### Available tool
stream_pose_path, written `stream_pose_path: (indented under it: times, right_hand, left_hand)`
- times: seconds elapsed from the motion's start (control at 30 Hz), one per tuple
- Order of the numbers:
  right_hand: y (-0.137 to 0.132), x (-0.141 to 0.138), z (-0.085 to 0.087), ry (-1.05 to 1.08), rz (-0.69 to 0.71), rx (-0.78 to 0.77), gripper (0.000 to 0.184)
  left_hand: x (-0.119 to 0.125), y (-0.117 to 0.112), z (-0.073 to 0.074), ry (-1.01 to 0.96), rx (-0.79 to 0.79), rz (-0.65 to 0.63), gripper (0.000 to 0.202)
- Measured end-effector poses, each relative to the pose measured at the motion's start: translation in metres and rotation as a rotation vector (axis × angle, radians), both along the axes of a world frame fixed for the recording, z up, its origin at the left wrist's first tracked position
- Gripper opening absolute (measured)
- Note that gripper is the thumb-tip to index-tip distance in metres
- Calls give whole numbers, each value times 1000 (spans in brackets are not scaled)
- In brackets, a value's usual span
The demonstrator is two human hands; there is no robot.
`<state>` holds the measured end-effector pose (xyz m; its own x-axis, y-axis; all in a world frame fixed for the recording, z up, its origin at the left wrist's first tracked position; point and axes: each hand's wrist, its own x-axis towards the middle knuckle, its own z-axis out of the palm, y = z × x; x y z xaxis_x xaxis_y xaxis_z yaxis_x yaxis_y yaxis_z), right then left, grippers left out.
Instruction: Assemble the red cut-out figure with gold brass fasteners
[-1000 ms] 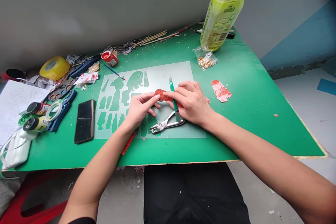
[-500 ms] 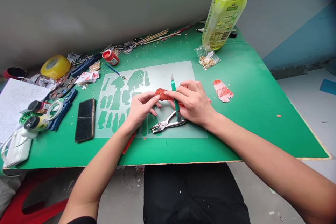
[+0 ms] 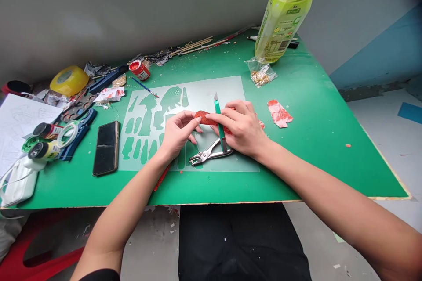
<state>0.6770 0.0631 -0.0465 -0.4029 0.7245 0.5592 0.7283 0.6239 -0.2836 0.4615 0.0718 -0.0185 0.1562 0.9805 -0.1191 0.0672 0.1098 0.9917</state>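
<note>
My left hand [image 3: 176,134] pinches the left end of a red painted piece [image 3: 205,119] over a pale stencil sheet [image 3: 201,92] on the green table [image 3: 313,140]. My right hand [image 3: 242,127] grips a green craft knife [image 3: 219,120], blade pointing away, and its fingers also rest on the red piece. A metal hole punch [image 3: 207,154] lies just below both hands on the sheet.
A black phone [image 3: 106,147] lies left of the sheet, with paint bottles [image 3: 46,140], tape and blue tools further left. A red paint pot [image 3: 139,70], a brush and sticks sit at the back. A green bottle [image 3: 283,13], a small bag [image 3: 260,74] and a red scrap [image 3: 279,113] are right.
Both hands stay on the red piece with barely any movement; only the camera view has shifted slightly.
</note>
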Motion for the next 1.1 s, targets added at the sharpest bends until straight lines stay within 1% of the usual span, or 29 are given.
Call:
stream_pose_path:
  times: [0.1, 0.27, 0.4, 0.6, 0.77, 0.97, 1.03, 1.1]
  right_hand:
    - [0, 0, 0, 1, -11, 4, 33]
    - [-1, 0, 0, 3, -16, -2, 35]
    - [-2, -1, 0, 13, -6, -2, 34]
    - [-2, -1, 1, 10, 1, -8, 33]
    - [-3, 0, 3, -14, 16, -8, 37]
    - [-3, 1, 2, -11, 19, 9, 37]
    - [-3, 2, 2, -11, 5, 24, 36]
    - [-1, 3, 2, -13, -20, 48, 35]
  left_hand:
    - [0, -1, 1, -10, -1, -3, 31]
    - [1, -1, 4, -36, 7, -48, 29]
    - [0, 0, 4, -53, 7, -61, 26]
    - [0, 1, 2, -55, -7, -48, 25]
    - [0, 1, 3, -69, -14, -53, 21]
    - [1, 1, 3, -56, -10, -65, 24]
    - [1, 0, 2, -36, 36, -53, 28]
    - [0, -2, 2, 37, 168, 31, 29]
